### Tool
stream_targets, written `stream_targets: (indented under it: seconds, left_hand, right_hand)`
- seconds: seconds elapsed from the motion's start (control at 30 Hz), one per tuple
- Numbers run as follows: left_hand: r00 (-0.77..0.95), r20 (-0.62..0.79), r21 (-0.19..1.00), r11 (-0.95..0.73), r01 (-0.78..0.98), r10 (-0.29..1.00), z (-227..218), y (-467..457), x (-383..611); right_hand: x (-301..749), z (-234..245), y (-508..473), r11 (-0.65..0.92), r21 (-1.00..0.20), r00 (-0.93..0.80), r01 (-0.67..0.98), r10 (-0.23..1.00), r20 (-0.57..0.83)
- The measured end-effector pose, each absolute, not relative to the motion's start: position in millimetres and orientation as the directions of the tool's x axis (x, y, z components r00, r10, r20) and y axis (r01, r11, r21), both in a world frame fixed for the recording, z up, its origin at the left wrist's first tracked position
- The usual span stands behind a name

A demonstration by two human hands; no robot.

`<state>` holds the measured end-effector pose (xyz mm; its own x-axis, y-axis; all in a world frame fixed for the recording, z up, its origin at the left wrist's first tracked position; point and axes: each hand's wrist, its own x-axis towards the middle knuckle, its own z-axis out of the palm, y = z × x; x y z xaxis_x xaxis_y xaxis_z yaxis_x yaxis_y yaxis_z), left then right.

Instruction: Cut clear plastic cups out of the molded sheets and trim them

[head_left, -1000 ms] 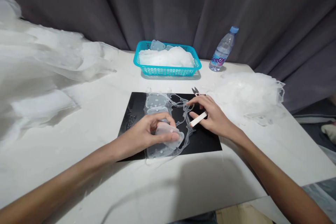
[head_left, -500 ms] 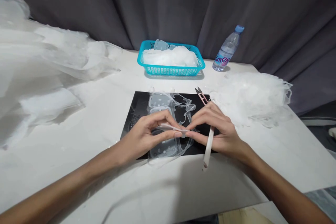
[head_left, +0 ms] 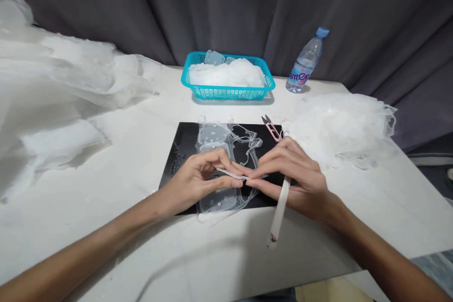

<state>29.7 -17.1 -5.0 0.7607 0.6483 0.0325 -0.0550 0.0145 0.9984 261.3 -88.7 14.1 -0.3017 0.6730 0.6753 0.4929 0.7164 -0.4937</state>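
Note:
My left hand (head_left: 198, 177) and my right hand (head_left: 295, 177) meet over a black mat (head_left: 184, 144), fingertips pinched on one thin translucent silicone piece (head_left: 231, 174) held edge-on between them. My right hand also keeps a white stick-like tool (head_left: 279, 214) tucked in its fingers, its end pointing down toward me. Under the hands lies a translucent moulded sheet (head_left: 226, 141) with cut-out outlines and loose trim.
Small pink snips (head_left: 272, 128) lie at the mat's far right edge. A teal basket (head_left: 198, 90) of white pieces stands behind, a water bottle (head_left: 306, 61) to its right. Heaps of translucent scrap (head_left: 339, 125) lie right, and white film (head_left: 53, 99) lies left.
A second ago my left hand pressed a piece on the mat and my right reached toward the snips. Both hands have since come together, lifting the piece, and the white tool swung downward.

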Motion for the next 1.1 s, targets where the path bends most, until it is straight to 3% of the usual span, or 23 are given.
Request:
stream_targets:
  seconds: [0.13, 0.23, 0.37, 0.43, 0.5, 0.57, 0.63, 0.7, 0.8, 0.9, 1.0, 1.07, 1.1]
  left_hand:
    - [0.757, 0.024, 1.000, -0.027, -0.008, 0.654, -6, -18, 30]
    - [0.737, 0.032, 0.975, -0.184, 0.126, 0.675, -5, -18, 30]
    - [0.781, -0.013, 0.806, -0.456, 0.378, 0.625, 0, -14, 19]
    - [0.821, -0.051, 0.697, -0.568, 0.437, 0.569, -2, -10, 11]
    - [0.849, -0.057, 0.627, -0.643, 0.440, 0.525, -6, -6, 5]
    - [0.861, -0.052, 0.589, -0.681, 0.435, 0.506, -12, -4, 4]
    - [0.860, -0.036, 0.578, -0.692, 0.433, 0.509, -15, -4, 6]
    - [0.855, -0.014, 0.596, -0.682, 0.424, 0.519, -14, -3, 8]
    - [0.839, 0.018, 0.629, -0.658, 0.414, 0.544, -6, 3, 2]
    - [0.840, 0.048, 0.605, -0.685, 0.406, 0.540, -1, 13, -15]
    - [0.854, 0.038, 0.575, -0.710, 0.406, 0.518, -4, 18, -33]
    - [0.853, 0.046, 0.563, -0.719, 0.408, 0.520, -9, 17, -39]
    - [0.854, 0.064, 0.557, -0.728, 0.399, 0.516, -11, 15, -40]
  right_hand:
    - [260, 12, -88, 0.717, -0.487, -0.317, 0.499, 0.674, 0.667]
    - [264, 12, -84, 0.672, -0.503, -0.302, 0.543, 0.716, 0.630]
    - [293, 14, -74, 0.397, -0.623, 0.044, 0.674, 0.820, 0.570]
    - [319, 16, -68, 0.276, -0.596, 0.227, 0.754, 0.742, 0.630]
    - [350, 19, -61, 0.128, -0.509, 0.349, 0.851, 0.587, 0.731]
    - [379, 21, -55, -0.126, -0.426, 0.433, 0.896, 0.462, 0.774]
    - [401, 21, -52, -0.300, -0.398, 0.497, 0.867, 0.454, 0.740]
    - [411, 21, -50, -0.361, -0.399, 0.532, 0.843, 0.447, 0.719]
    - [399, 20, -52, -0.225, -0.355, 0.419, 0.907, 0.417, 0.807]
    - [358, 18, -57, 0.106, -0.275, 0.208, 0.956, 0.419, 0.884]
    - [306, 13, -61, 0.364, -0.482, 0.175, 0.797, 0.625, 0.761]
    - [275, 9, -62, 0.443, -0.671, -0.007, 0.595, 0.837, 0.547]
    - [263, 8, -63, 0.444, -0.726, -0.125, 0.525, 0.884, 0.450]
